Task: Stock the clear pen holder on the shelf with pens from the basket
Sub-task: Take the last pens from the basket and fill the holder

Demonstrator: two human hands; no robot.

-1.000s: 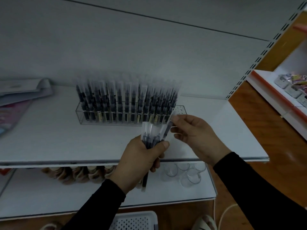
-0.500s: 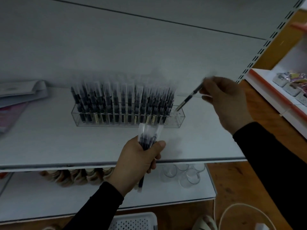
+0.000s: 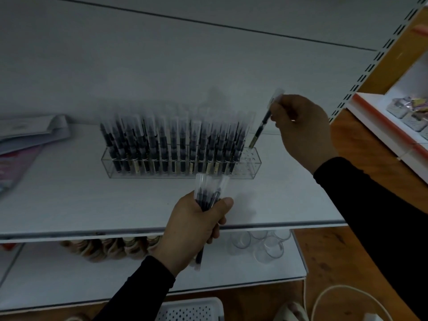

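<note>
A clear pen holder (image 3: 251, 169) stands on the white shelf (image 3: 69, 200), filled with several dark pens except for its right end. My right hand (image 3: 301, 133) pinches a single pen (image 3: 260, 128) near its clear cap; the pen tilts, with its lower tip at the holder's empty right end. My left hand (image 3: 194, 228) grips a bundle of pens (image 3: 207, 195) in front of the holder, above the shelf's front edge. A white perforated basket (image 3: 190, 309) shows at the bottom edge.
Papers and booklets (image 3: 30, 133) lie at the shelf's left. On the lower shelf (image 3: 58, 274) sit brown round items (image 3: 108, 247) and clear cups (image 3: 261, 244). A neighbouring shelf (image 3: 393, 126) with small packets is at the right. A white cable (image 3: 335, 295) lies on the wooden floor.
My right hand drew one pen from the bundle, carried it up and right, then brought it more upright with its tip at the holder's empty right end. My left hand stayed in place.
</note>
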